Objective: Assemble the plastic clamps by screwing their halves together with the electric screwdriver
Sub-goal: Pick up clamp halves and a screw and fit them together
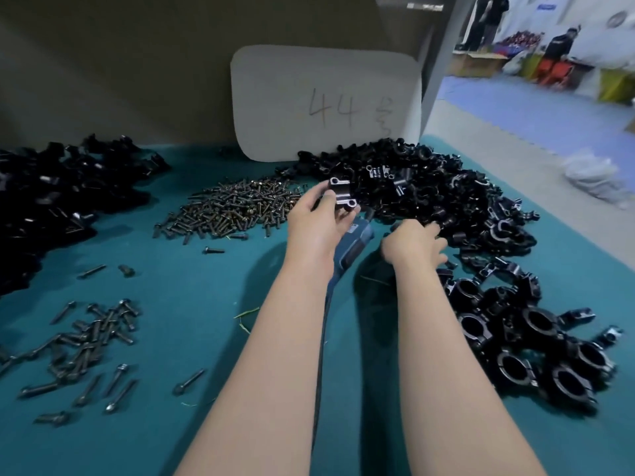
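Observation:
My left hand (318, 223) holds a black clamp half (341, 195) up above the table, pinched between thumb and fingers. The blue electric screwdriver (354, 249) lies on the green table between my two forearms, its cable running back toward me. My right hand (412, 245) reaches into the big heap of loose black clamp halves (429, 187), its fingers spread over the parts; whether it grips one is hidden. Assembled ring-shaped clamps (539, 348) lie in a pile at the right.
A mound of brownish screws (237, 209) sits left of my left hand. Longer dark bolts (92, 338) are scattered at the near left. Another black parts heap (58, 194) fills the far left. A white card marked 44 (326, 104) leans against the back wall.

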A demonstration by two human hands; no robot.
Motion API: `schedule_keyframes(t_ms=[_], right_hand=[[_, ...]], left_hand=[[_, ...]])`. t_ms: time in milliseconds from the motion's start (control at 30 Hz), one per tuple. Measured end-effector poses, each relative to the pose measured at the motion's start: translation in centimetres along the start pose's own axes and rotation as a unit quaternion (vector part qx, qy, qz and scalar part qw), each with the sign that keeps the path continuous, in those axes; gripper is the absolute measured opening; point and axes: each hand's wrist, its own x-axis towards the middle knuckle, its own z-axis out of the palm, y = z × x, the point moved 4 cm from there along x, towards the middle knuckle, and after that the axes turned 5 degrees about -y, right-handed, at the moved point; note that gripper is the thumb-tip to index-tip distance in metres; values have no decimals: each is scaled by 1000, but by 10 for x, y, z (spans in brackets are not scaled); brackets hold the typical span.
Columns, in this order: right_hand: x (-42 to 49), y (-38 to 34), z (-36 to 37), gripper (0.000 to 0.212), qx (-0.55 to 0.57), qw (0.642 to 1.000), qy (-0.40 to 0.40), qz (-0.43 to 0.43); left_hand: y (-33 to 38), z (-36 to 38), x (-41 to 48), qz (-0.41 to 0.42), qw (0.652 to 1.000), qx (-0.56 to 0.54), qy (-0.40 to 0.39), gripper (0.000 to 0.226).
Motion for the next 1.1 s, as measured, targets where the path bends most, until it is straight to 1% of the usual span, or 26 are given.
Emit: schedule_keyframes(t_ms=[100,267,367,433,467,533,600,633,667,733,800,900,967,1033,1100], right_hand=[[-1,-2,2,40,14,999,24,-26],[-2,-5,2,35,61,995,64,-44],[-10,-7,-3,21,130,981,123,-76],[-20,-14,-8,17,216,958,139,-131],[-25,-18,-9,16,278,939,121,-163],[-38,-28,-8,12,392,892,50,-218],[-53,-38,-3,6,448,855,-18,-262],[-62,-43,0,7,458,843,-41,-280],[-71,-48,5,10,459,836,-58,-296],[-90,-58,17,13,435,835,-79,-327],[-111,-69,29,10,400,838,-91,-359],[-136,-86,47,8,363,841,-105,-387],[-147,-95,58,11,331,847,-117,-399],[-153,-99,68,16,314,850,-118,-405],[-156,-100,75,24,298,858,-107,-404]], left_hand=[[0,-3,-2,-47,997,-62,-17,12],[3,-9,-7,-99,988,-104,-60,6],[7,-14,-9,-99,987,-96,-82,10],[11,-17,-10,-80,990,-87,-82,12],[13,-19,-12,-65,992,-80,-77,13],[20,-25,-16,-29,996,-61,-59,17],[27,-34,-22,16,999,-30,-34,22],[31,-41,-25,42,999,-6,-19,24],[35,-48,-28,67,997,25,-3,25],[43,-66,-37,112,988,102,23,26],[47,-87,-47,140,973,178,36,30],[49,-117,-59,153,949,266,64,39],[48,-132,-61,154,942,288,74,39],[47,-141,-62,149,936,310,76,37],[44,-146,-61,138,930,331,83,26]])
